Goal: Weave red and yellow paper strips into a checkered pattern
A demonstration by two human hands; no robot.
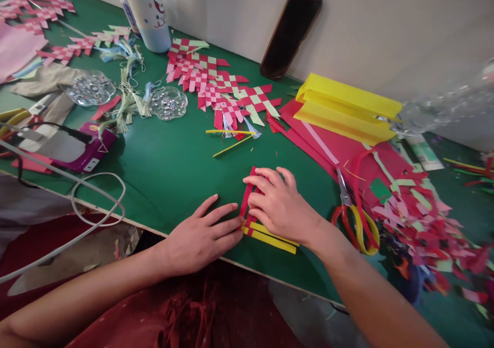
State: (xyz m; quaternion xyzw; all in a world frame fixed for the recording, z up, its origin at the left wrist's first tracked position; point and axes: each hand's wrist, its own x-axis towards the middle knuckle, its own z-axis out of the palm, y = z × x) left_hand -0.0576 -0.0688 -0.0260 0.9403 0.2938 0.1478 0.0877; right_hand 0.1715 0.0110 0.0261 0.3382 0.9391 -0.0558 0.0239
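A small weave of red paper strips (246,197) and yellow paper strips (270,239) lies near the table's front edge. The red strips cross the yellow ones at the weave's left end. My left hand (206,235) rests flat beside it, fingers stretched, with fingertips touching its left edge. From the right, my right hand (280,201) bends its fingers over the red strips and hides part of them; how firmly it grips cannot be seen. Scissors (353,214) with red and yellow handles lie right of my right hand.
Woven pink-and-green paper pieces (219,80) lie behind. Bead dishes (169,102), a tumbler (152,18) and a purple device (83,150) with cables stand left. A phone (291,31) leans on the wall. Folded yellow paper (347,108) and paper scraps (428,219) lie right.
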